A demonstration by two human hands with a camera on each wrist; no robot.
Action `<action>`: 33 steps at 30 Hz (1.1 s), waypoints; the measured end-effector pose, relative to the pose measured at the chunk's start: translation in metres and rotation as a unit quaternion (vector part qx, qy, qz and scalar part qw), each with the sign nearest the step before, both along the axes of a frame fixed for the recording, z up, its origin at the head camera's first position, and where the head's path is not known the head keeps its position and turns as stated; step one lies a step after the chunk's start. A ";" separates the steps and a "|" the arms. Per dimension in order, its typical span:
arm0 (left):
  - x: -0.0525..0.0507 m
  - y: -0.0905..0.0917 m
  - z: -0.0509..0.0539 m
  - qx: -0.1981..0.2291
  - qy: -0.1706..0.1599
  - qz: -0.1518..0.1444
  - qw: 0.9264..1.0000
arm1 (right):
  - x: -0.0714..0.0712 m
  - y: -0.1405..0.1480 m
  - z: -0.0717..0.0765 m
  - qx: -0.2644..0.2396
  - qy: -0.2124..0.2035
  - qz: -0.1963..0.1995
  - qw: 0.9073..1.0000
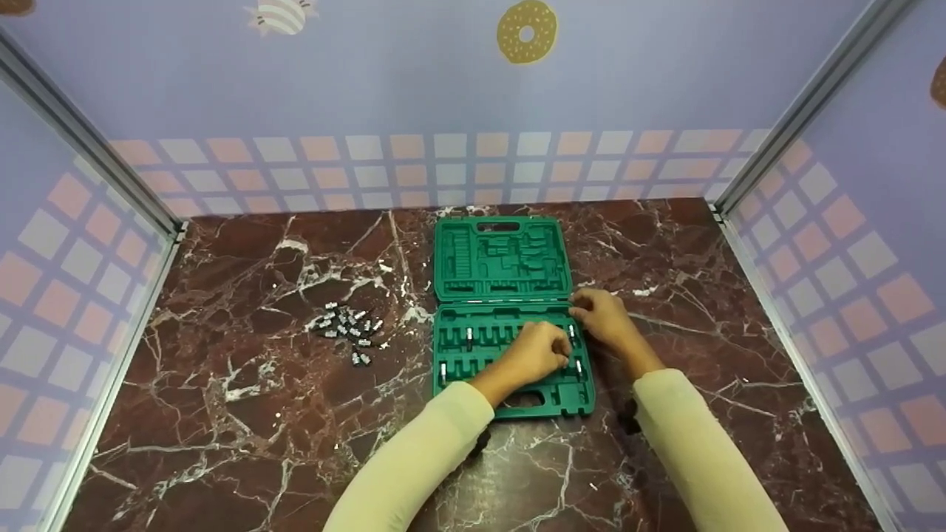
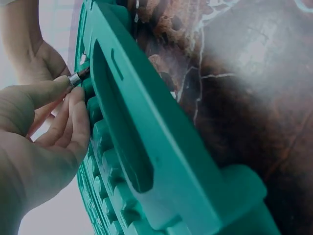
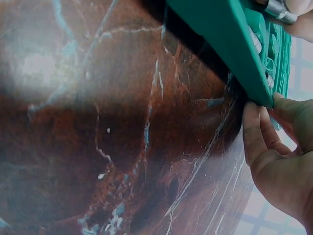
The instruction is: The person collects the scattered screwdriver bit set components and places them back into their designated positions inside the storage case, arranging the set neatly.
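Observation:
The green case (image 1: 458,310) lies unfolded on the marble-patterned table. Over the right part of its lower tray is the left hand (image 1: 533,353); in the left wrist view that hand (image 2: 46,122) pinches a small metal bit socket (image 2: 75,79) between thumb and fingers, its dark tip near the tray slots. The right hand (image 1: 610,321) is at the case's right edge by the hinge; in the right wrist view its thumb and fingers (image 3: 252,125) grip the rim (image 3: 261,98). Several bit sockets stand in slots, one (image 1: 469,339) at the upper left, another (image 1: 443,373) below it.
A loose pile of bit sockets (image 1: 347,325) lies on the table (image 1: 222,310) left of the case. Patterned walls (image 1: 473,96) enclose the table at the back and both sides. The empty moulded lid (image 1: 502,258) lies toward the back wall.

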State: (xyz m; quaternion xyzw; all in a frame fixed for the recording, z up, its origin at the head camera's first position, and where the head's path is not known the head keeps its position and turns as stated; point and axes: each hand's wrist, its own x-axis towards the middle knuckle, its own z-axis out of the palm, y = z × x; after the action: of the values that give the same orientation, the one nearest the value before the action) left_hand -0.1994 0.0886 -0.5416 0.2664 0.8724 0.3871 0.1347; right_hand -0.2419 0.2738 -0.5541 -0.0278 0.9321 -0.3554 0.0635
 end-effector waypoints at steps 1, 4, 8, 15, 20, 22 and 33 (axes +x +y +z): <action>0.000 0.001 0.000 -0.007 0.008 -0.002 1.000 | 0.000 0.000 0.000 0.000 0.000 -0.001 1.000; 0.002 0.004 0.000 -0.031 0.035 -0.005 0.999 | 0.000 0.001 0.000 0.000 -0.004 0.000 1.000; 0.003 0.006 0.000 -0.064 0.066 -0.009 0.996 | -0.001 0.000 0.000 0.005 -0.005 0.002 1.000; 0.005 0.007 -0.002 -0.095 0.060 0.012 0.994 | -0.002 0.000 -0.002 0.009 0.001 0.000 1.000; 0.002 0.007 -0.002 -0.095 0.051 0.015 0.994 | -0.002 0.000 -0.002 0.003 0.005 -0.001 1.000; 0.001 0.006 -0.002 -0.094 0.048 0.015 0.994 | -0.003 -0.001 -0.002 0.002 0.006 -0.002 1.000; -0.002 0.010 -0.001 -0.090 0.027 0.034 0.995 | -0.002 0.000 -0.003 0.008 0.005 0.001 1.000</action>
State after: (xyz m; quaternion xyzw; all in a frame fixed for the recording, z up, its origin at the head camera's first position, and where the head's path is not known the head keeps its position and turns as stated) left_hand -0.2017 0.0982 -0.5429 0.2340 0.9154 0.3042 0.1214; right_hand -0.2435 0.2739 -0.5569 -0.0300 0.9352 -0.3478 0.0599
